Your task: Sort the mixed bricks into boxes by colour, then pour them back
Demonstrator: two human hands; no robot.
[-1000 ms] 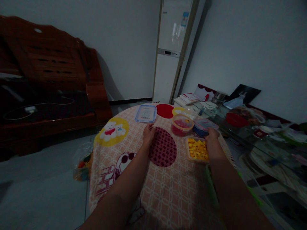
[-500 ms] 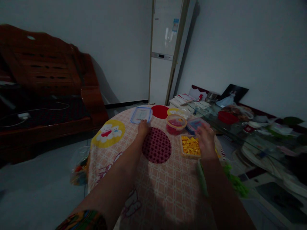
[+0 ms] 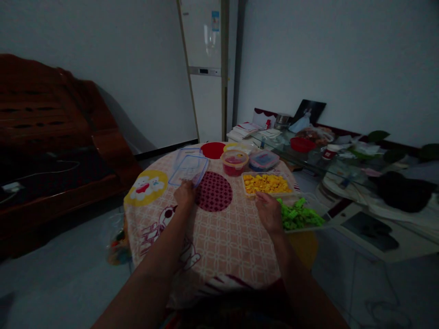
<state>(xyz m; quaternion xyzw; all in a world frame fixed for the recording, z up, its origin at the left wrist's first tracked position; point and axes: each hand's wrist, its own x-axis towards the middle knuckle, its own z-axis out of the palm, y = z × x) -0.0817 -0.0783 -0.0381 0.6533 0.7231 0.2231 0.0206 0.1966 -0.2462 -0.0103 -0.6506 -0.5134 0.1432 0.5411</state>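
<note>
My left hand pinches the near edge of a clear lid with a blue rim. The lid is tilted and overlaps another clear blue-rimmed piece behind it. My right hand has its fingers closed at the near rim of a clear rectangular container full of yellow pieces. Beside that hand, a clear container holds bright green pieces. Behind the yellow pieces stand a round tub with red contents and a lidded container with dark blue contents.
A patterned cloth covers the round table. On the right, a glass-topped stand carries papers, a red bowl and a paper cup. A wooden bench stands left, and a bag is beside the table.
My left hand has drawn the blue-rimmed lid nearer, uncovering another behind it. My right hand has come down from above the yellow pieces to their container's near rim. The view has turned right.
</note>
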